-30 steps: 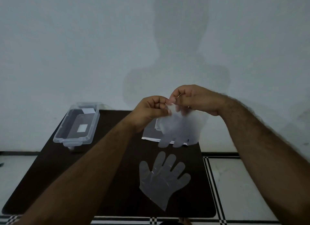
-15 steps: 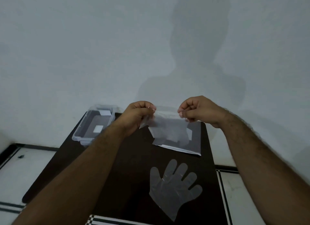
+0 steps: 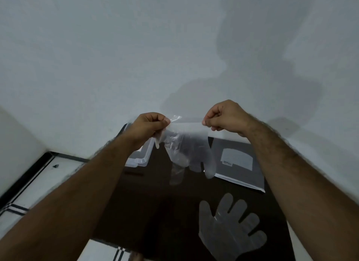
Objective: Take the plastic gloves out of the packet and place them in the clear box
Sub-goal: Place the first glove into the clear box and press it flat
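One clear glove (image 3: 191, 152) hanging fingers-down midair; second glove (image 3: 229, 229) flat on table; packet (image 3: 240, 163) flat; clear box (image 3: 139, 159) far-left

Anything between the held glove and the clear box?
Nothing visible. The held glove hangs from both hands, left hand and right hand, just right of the clear box. The left forearm hides most of the box, so its opening can't be checked.

Both bare forearms are extended forward and upward, converging slightly. The left hand (image 3: 149, 125) and the right hand (image 3: 226, 116) are raised level, held apart, each curled into a loose fist with thumb and forefinger pinched together.
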